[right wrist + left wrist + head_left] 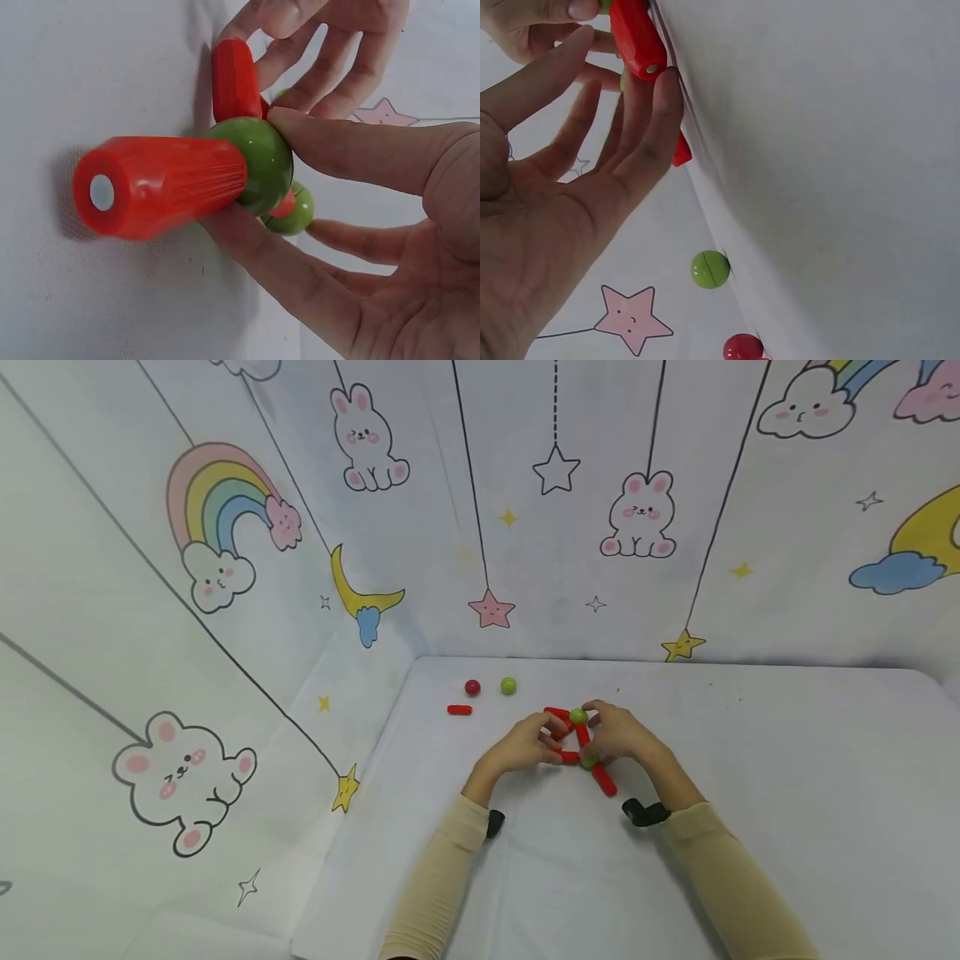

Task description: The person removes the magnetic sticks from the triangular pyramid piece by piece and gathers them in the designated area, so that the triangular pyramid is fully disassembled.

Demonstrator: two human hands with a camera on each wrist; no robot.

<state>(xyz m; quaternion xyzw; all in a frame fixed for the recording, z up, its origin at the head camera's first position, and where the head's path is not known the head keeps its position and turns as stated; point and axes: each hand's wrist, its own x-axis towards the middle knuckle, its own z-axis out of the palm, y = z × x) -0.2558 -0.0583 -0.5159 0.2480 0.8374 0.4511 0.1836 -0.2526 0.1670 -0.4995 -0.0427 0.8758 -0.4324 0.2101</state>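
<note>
Red rods and green balls are joined into a small figure on the white table. My right hand (621,735) pinches the near green ball (259,161) between thumb and a finger. From that ball a red rod (161,184) with a pale round tip sticks out toward me, and a second red rod (234,79) points to the left hand. My left hand (523,745) has its fingers loosely stretched, a fingertip at that second rod's free end and the thumb apart from it. A far green ball (578,716) tops another rod (582,734); more red rods lie partly hidden behind the left fingers.
To the left at the back of the table lie a loose red ball (472,687), a loose green ball (508,686) and a short red rod (460,710). A printed cloth wall (435,527) rises along the table's back and left edges.
</note>
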